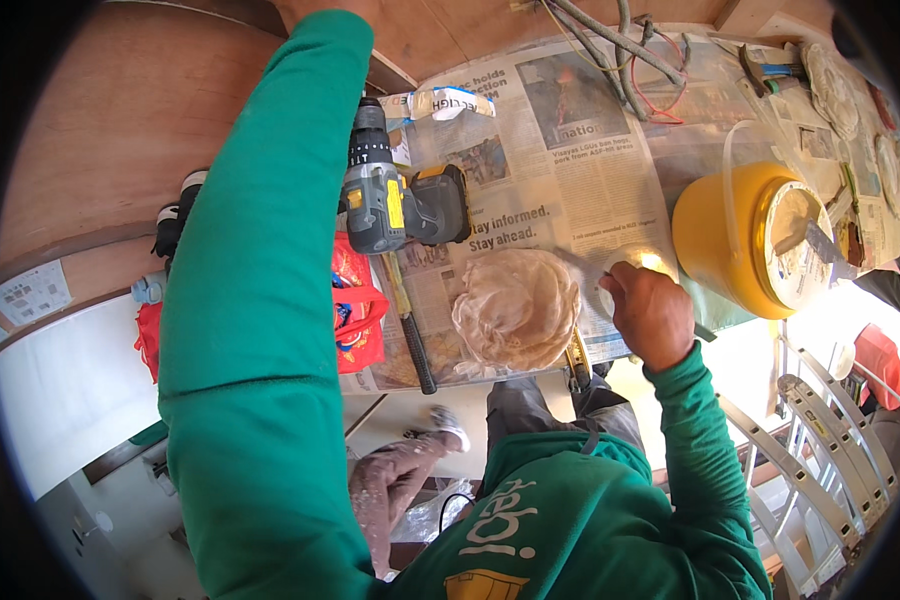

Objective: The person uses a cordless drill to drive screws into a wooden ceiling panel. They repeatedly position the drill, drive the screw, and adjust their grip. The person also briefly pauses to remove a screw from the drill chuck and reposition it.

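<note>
right hand [655, 318], fingers [622, 279] curled, near crumpled beige plastic bundle [518, 310], left hand [308, 8] cropped, grips unclear, yellow-labelled grey-black drill [373, 200] pointing away

A pale cream, roughly round, crinkled mass of soft-looking material [517, 310] lies just off the view's centre, toward 3 o'clock. Whether it is cloth, plastic film or paste cannot be told. Uneven folds curl around its middle and its outline is irregular. It rests on printed newspaper [610, 190], its 6 o'clock side close to the paper's edge.
</note>
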`<state>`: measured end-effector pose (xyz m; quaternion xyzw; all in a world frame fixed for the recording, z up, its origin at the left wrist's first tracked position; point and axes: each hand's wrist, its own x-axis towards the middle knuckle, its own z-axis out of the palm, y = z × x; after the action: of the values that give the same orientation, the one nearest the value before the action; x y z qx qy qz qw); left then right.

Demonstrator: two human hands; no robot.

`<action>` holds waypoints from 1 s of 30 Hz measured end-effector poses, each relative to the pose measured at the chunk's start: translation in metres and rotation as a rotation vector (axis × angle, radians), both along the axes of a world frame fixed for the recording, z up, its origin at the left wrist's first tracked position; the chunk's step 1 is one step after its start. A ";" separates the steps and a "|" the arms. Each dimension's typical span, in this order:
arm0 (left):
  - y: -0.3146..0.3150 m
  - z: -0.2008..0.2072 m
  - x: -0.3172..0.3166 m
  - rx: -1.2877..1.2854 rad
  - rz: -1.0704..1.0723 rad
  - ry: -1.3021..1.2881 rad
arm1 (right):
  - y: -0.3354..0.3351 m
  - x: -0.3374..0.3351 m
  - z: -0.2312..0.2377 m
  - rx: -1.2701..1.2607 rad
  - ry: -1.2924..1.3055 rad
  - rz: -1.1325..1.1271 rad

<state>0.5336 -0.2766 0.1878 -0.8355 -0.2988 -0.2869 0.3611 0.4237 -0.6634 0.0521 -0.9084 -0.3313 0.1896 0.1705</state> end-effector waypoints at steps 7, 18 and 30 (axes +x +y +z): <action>-0.002 0.009 -0.003 -0.118 -0.017 -0.005 | -0.026 -0.053 -0.001 0.129 -0.133 0.082; 0.008 -0.002 -0.004 -0.077 -0.231 0.021 | 0.137 0.087 0.048 0.871 -0.275 -0.152; -0.003 -0.008 0.011 -0.020 -0.207 -0.227 | 0.265 0.171 0.056 0.850 -0.356 -0.117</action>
<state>0.5443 -0.2791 0.1797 -0.8275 -0.2527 -0.4123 0.2852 0.5952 -0.3980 0.1077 -0.7935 -0.3520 -0.1318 0.4787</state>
